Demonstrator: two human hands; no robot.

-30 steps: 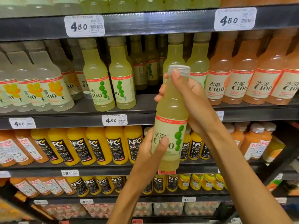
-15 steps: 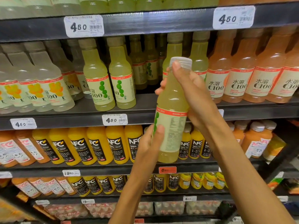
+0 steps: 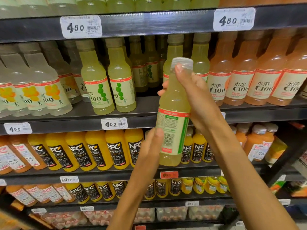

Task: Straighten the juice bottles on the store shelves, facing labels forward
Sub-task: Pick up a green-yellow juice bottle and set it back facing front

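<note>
We hold a green juice bottle (image 3: 174, 103) upright, cap up, its barcode panel facing us. Our right hand (image 3: 197, 97) wraps its neck; our left hand (image 3: 149, 146) seems to pinch its label.

I have the held bottle (image 3: 173, 113) upright in front of the shelves, off any board, with my right hand (image 3: 197, 98) on its upper part from the right and my left hand (image 3: 149, 146) against its lower left side. Behind it runs the middle shelf (image 3: 83, 122): two front bottles (image 3: 108, 90) stand side by side to the left of the held one, a row of bottles (image 3: 33, 93) further left, another row (image 3: 254, 83) to the right. Just behind the held bottle is a gap, with bottles deeper in. Below, a lower shelf (image 3: 99, 175) carries a row of NFC bottles (image 3: 93, 150) passing behind my left hand
</note>
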